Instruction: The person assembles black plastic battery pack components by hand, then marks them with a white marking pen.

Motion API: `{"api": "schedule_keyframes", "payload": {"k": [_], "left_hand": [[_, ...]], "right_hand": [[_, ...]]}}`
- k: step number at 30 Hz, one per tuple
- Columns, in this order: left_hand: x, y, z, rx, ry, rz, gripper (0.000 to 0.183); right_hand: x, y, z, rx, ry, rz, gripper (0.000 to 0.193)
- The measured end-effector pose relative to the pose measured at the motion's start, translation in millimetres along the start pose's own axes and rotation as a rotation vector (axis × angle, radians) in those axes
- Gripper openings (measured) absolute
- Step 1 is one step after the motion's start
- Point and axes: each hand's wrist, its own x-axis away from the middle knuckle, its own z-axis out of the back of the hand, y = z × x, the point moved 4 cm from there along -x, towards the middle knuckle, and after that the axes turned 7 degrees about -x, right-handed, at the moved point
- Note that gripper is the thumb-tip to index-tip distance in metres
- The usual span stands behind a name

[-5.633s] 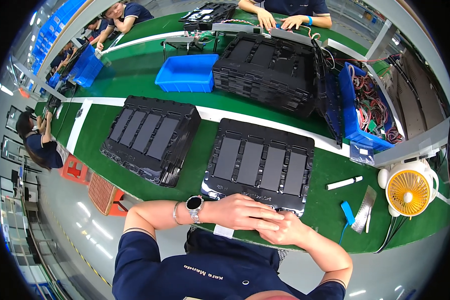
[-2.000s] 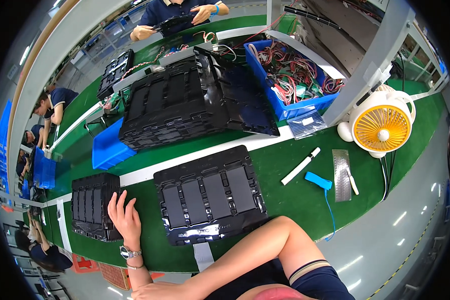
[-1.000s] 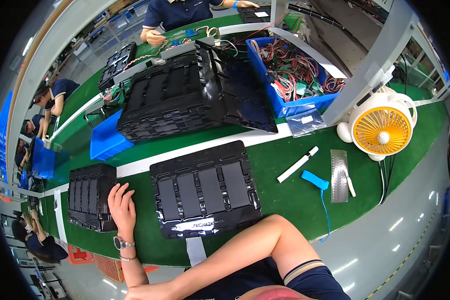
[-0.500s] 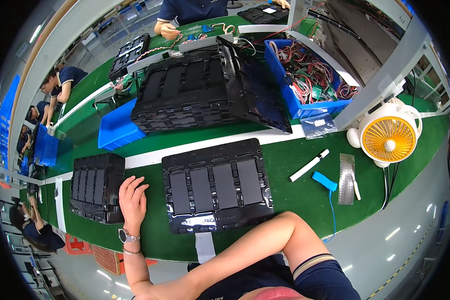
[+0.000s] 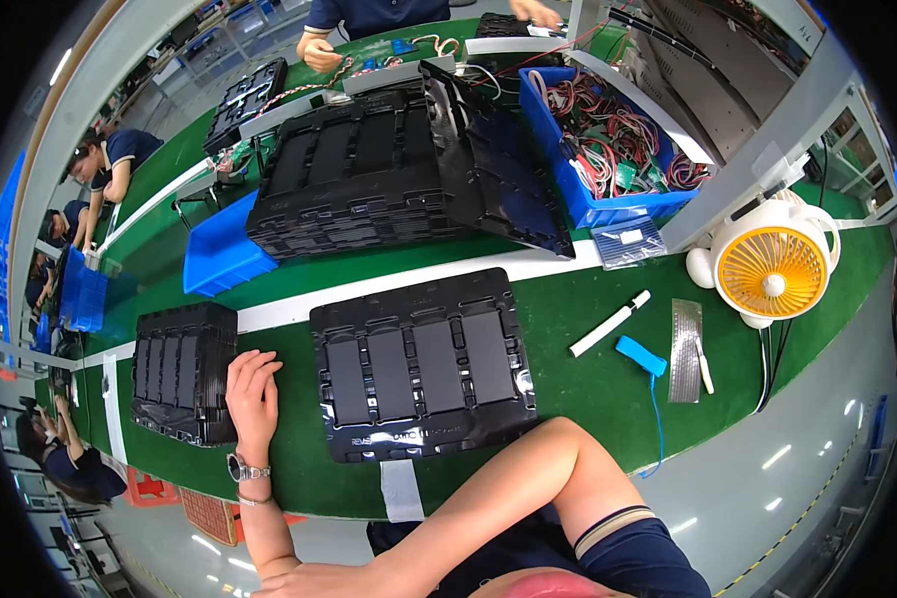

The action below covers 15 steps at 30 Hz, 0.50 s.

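Note:
My left hand (image 5: 254, 399), with a watch on the wrist, rests on the green table with its fingers loosely extended and nothing held. Just left of it stands a small stack of black plastic trays (image 5: 184, 371); whether the hand touches the stack I cannot tell. To its right lies a black tray (image 5: 424, 364) holding flat dark rectangular pieces in its slots. My right forearm crosses in front of that tray toward the lower left. My right hand (image 5: 291, 580) lies over my left forearm at the bottom edge, its fingers hidden.
Farther back are a taller stack of black trays (image 5: 354, 174), a blue bin of wires (image 5: 618, 145) and a blue box (image 5: 227, 247). On the right lie a white marker (image 5: 610, 324), a blue strap with cord (image 5: 640, 354) and a fan (image 5: 772, 269). Co-workers sit beyond.
My left hand's fingers have come closer together beside the small stack. The view has shifted slightly. Across the table, a co-worker's hand has lifted off a black tray.

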Motion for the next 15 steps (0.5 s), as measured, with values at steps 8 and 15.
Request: {"api": "schedule_keyframes", "payload": {"k": [8, 15], "left_hand": [[-1, -3, 0, 0.041, -0.009, -0.019, 0.022], [-1, -3, -8, 0.076, -0.006, -0.027, 0.019]], "right_hand": [[-8, -32, 5, -0.449, -0.011, -0.030, 0.016], [-5, -37, 17, -0.577, -0.080, -0.033, 0.019]]}}
